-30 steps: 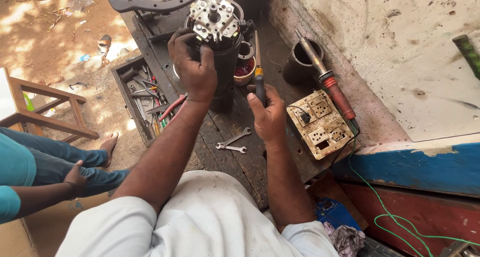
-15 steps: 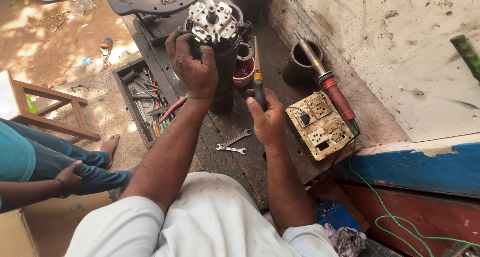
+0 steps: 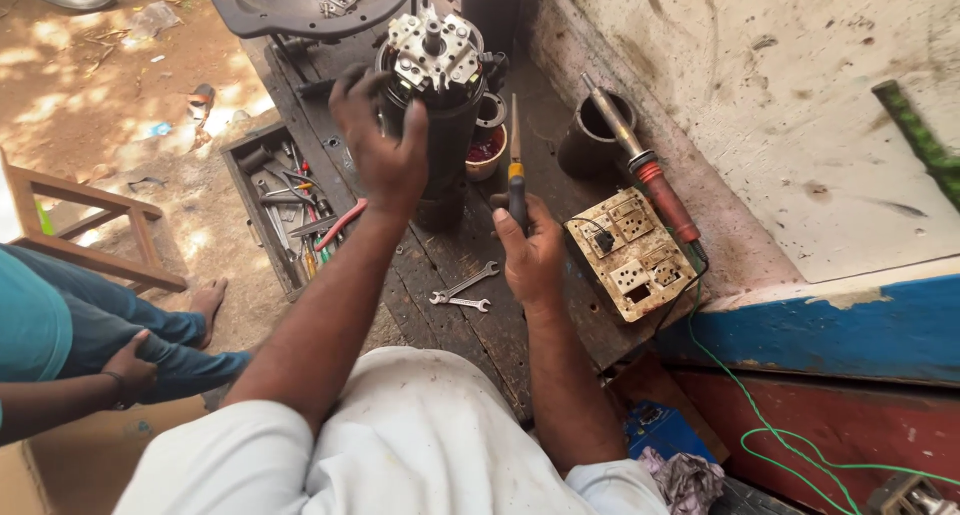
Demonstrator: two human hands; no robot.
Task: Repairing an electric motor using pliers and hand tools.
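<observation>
An upright black cylindrical motor body (image 3: 447,125) with a metal terminal plate on top stands on a dark wooden workbench (image 3: 450,315). My left hand (image 3: 380,140) grips its left side. In my right hand (image 3: 530,255) I hold a screwdriver (image 3: 515,170) by its black and yellow handle, blade pointing away, just right of the motor. Two small spanners (image 3: 462,290) lie on the bench between my forearms.
A worn socket board (image 3: 630,250) and a red-handled soldering iron (image 3: 645,170) lie right of my hand, by a dark cup (image 3: 590,135). A tray of tools (image 3: 290,205) sits left. Another person sits at left, hand on knee (image 3: 130,365). A wall rises at right.
The view has shifted slightly. My left hand has stayed on the motor and my right hand keeps the screwdriver, nearly in the same place.
</observation>
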